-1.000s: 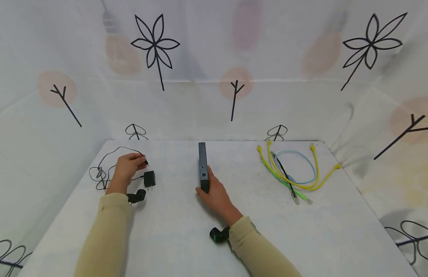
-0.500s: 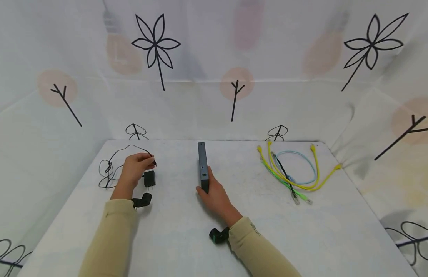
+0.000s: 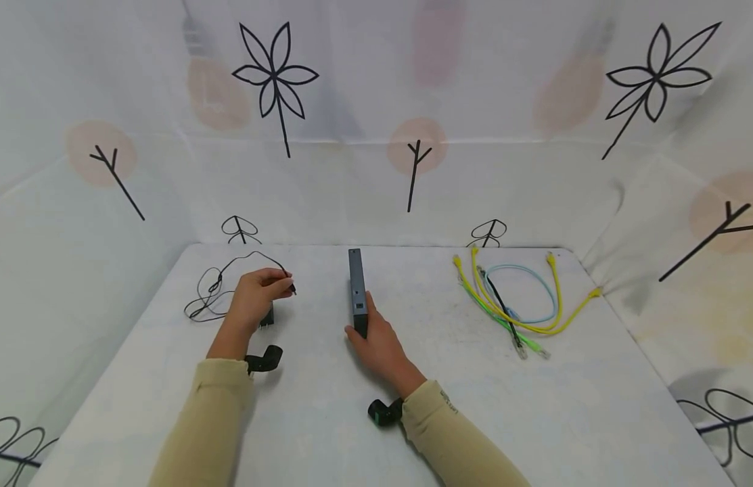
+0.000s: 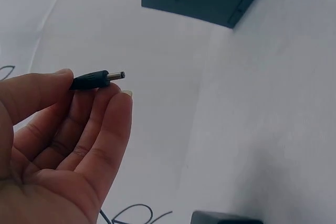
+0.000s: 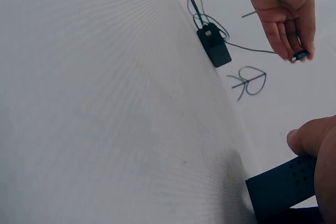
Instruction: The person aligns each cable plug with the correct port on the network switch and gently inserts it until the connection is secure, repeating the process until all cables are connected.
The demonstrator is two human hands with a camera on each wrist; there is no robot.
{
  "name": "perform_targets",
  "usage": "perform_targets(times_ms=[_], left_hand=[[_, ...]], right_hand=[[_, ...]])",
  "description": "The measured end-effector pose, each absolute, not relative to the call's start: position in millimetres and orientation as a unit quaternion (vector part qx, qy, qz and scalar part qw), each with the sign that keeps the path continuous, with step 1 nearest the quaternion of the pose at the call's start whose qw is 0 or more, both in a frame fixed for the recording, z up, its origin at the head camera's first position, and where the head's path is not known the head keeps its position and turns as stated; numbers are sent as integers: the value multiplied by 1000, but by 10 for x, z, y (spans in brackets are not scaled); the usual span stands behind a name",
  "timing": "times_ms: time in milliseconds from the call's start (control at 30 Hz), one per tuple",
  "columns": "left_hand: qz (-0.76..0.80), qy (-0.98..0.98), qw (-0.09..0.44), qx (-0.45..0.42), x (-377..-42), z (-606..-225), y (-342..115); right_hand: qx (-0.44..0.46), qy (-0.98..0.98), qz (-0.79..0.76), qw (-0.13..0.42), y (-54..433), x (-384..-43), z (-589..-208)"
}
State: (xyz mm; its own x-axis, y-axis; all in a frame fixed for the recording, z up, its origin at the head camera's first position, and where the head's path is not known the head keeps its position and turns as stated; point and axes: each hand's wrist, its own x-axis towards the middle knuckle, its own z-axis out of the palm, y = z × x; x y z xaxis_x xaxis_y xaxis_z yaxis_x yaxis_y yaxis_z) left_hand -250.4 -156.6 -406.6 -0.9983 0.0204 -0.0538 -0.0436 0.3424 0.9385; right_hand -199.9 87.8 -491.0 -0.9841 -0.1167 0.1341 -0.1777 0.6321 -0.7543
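My left hand (image 3: 249, 304) pinches a black barrel power plug (image 4: 90, 80) between thumb and fingertips, its metal tip pointing outward. From the plug, a thin black cord (image 3: 252, 252) runs back in loose loops on the table's left side. Partly hidden behind this hand sits the black power adapter (image 3: 268, 317), its prongs showing. At the middle, my right hand (image 3: 382, 346) grips the near end of a slim blue-grey network switch (image 3: 356, 284), which stands on its narrow edge. In the left wrist view, a label and a slot show on the switch's broad face. The plug and switch are apart.
To the right lies a group of network cables: yellow (image 3: 559, 291), light blue (image 3: 522, 266), green (image 3: 481, 306) and black (image 3: 500, 299). White patterned cloth (image 3: 339, 189) walls off the back and sides of the white table (image 3: 327, 419).
My left hand has moved right toward the switch with the plug, drawing the cord along and coming in front of the adapter. My right hand and the switch have stayed in place.
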Motion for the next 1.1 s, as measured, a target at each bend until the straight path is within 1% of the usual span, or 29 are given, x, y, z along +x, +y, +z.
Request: perform_targets(times_ms=[367, 800, 1100], left_hand=[[581, 813, 21, 38, -2370, -4029, -1333], [580, 812, 12, 68, -2278, -3973, -1053], [573, 815, 3, 91, -2204, -3958, -888]], right_hand=[[81, -902, 423, 35, 886, -1999, -4878], [70, -905, 419, 20, 885, -1989, -4854], [78, -904, 419, 23, 893, -1989, -4847]])
